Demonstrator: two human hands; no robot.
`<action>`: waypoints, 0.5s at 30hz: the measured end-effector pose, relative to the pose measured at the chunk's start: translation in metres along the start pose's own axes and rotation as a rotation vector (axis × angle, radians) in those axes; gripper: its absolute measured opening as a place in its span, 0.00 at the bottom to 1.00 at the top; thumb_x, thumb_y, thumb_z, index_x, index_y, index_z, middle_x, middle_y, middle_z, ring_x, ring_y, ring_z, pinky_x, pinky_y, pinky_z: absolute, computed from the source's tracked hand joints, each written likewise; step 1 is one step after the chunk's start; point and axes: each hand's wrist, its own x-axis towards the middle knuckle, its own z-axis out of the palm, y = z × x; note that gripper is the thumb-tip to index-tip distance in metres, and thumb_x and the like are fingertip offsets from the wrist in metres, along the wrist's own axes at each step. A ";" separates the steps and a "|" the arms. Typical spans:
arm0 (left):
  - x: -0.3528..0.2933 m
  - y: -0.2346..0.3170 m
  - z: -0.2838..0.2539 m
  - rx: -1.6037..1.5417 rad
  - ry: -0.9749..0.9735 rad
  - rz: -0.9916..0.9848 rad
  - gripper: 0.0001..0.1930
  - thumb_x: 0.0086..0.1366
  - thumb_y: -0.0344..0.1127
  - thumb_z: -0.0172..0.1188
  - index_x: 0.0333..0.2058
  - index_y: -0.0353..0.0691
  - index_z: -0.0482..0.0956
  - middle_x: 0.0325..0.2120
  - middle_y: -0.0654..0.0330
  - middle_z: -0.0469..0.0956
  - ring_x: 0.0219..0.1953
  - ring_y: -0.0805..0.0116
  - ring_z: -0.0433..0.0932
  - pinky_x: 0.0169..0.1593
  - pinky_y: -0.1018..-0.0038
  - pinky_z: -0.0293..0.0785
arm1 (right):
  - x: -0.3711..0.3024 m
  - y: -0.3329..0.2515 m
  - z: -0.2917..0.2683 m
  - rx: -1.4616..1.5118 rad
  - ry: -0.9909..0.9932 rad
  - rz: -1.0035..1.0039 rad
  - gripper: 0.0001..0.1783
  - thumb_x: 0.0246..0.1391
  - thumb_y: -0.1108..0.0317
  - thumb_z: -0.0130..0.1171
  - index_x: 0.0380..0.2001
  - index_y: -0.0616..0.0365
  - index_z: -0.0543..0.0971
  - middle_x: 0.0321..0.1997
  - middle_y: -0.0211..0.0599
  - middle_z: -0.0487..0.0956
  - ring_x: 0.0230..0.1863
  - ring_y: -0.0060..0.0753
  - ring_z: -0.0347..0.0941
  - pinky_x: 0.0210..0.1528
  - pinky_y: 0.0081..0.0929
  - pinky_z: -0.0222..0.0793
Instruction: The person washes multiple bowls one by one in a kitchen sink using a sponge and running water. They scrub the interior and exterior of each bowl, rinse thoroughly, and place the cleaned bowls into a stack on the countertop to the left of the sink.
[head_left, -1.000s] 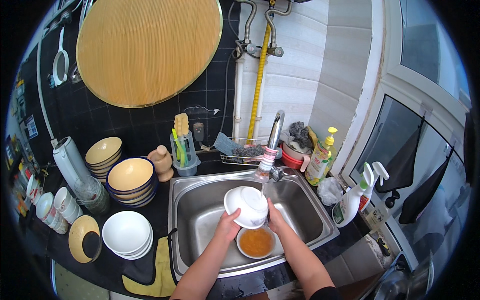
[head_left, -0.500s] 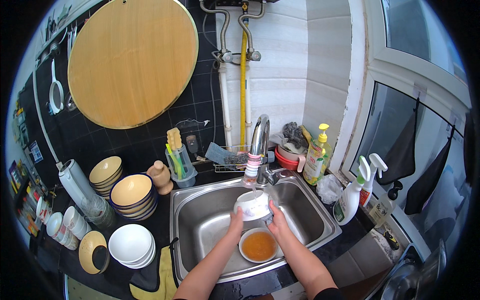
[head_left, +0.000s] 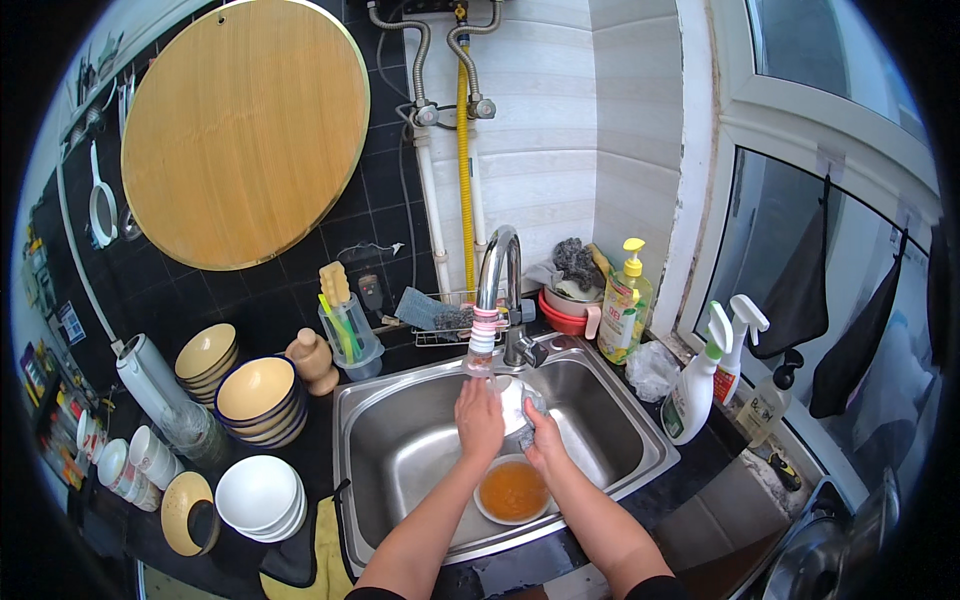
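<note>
Under the faucet [head_left: 497, 265] a white bowl [head_left: 512, 402] is tipped on its side between my hands. My left hand [head_left: 480, 418] grips its left side, fingers together and partly hiding it beneath the faucet's end. My right hand [head_left: 544, 436] is closed on a grey cloth [head_left: 531, 414], pressed to the bowl's right side. Below them, a second white bowl [head_left: 482, 503] rests in the steel sink [head_left: 400, 430] and holds orange-brown liquid.
Stacked white bowls [head_left: 258, 492], cream bowls [head_left: 258, 390] and cups [head_left: 152, 455] stand left of the sink. A yellow-and-black cloth [head_left: 328, 545] lies at its front left. Dish soap [head_left: 622, 305] and spray bottles [head_left: 697, 390] stand to the right.
The white bowl has turned from level to tipped on its side. My left hand has risen toward the faucet's end, its back now showing. The right hand stays at the bowl with the cloth.
</note>
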 end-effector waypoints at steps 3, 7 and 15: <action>-0.013 -0.027 0.015 -0.228 0.120 -0.270 0.26 0.59 0.41 0.44 0.51 0.27 0.56 0.53 0.42 0.54 0.57 0.46 0.51 0.57 0.56 0.44 | -0.005 -0.002 0.007 0.010 0.003 -0.017 0.19 0.49 0.63 0.54 0.43 0.60 0.67 0.38 0.36 0.73 0.38 0.31 0.71 0.40 0.29 0.68; -0.038 0.016 0.004 0.171 -0.015 0.147 0.27 0.58 0.40 0.46 0.52 0.30 0.56 0.55 0.45 0.51 0.58 0.43 0.44 0.57 0.50 0.41 | 0.000 -0.008 -0.003 -0.011 -0.013 -0.004 0.18 0.49 0.64 0.53 0.42 0.61 0.68 0.38 0.37 0.74 0.38 0.31 0.71 0.40 0.29 0.68; -0.007 -0.026 0.003 -0.193 0.057 -0.094 0.25 0.60 0.43 0.44 0.51 0.31 0.60 0.50 0.43 0.60 0.54 0.49 0.58 0.56 0.67 0.52 | -0.005 -0.005 0.007 -0.035 -0.023 -0.005 0.21 0.47 0.64 0.56 0.43 0.61 0.67 0.38 0.37 0.73 0.37 0.31 0.71 0.40 0.29 0.68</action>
